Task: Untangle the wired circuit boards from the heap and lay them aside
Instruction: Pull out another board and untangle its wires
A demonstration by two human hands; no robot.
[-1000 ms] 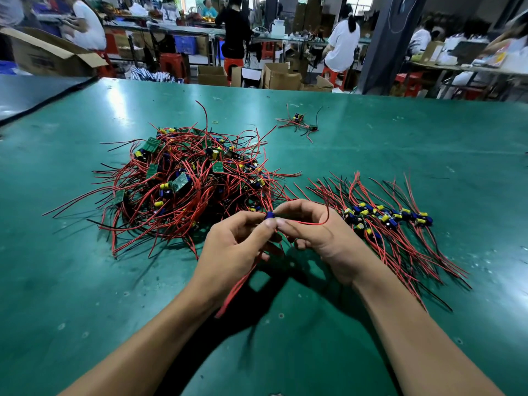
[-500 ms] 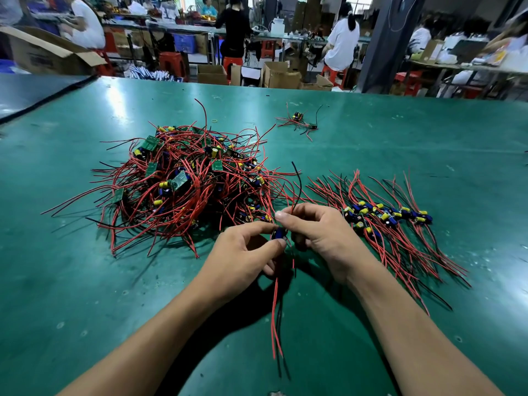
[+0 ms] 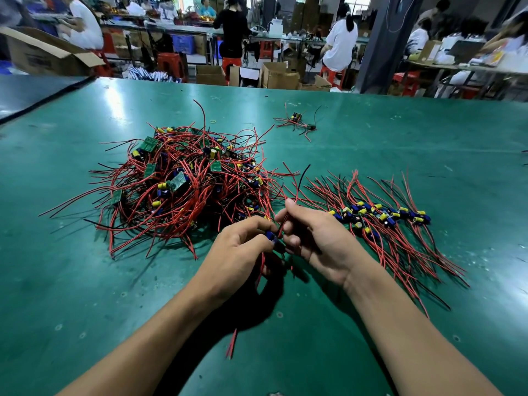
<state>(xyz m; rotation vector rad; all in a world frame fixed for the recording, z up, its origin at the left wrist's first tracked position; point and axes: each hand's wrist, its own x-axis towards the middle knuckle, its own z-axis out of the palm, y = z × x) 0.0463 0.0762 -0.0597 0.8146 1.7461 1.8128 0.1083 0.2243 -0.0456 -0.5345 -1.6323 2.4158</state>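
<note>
My left grip (image 3: 237, 252) and right grip (image 3: 317, 241) are bare. My left forearm (image 3: 148, 338) and right forearm (image 3: 414, 332) are uncovered down to the frame's lower edge. The nails that show are short.

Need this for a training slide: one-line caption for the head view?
Left hand grips a wired board, right hand pinches its wires, between the tangled heap and the sorted row.

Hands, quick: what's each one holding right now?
Left hand: closed, pinching a small wired circuit board.
Right hand: closed, pinching that board's wires, which stick up above its fingers.
</note>
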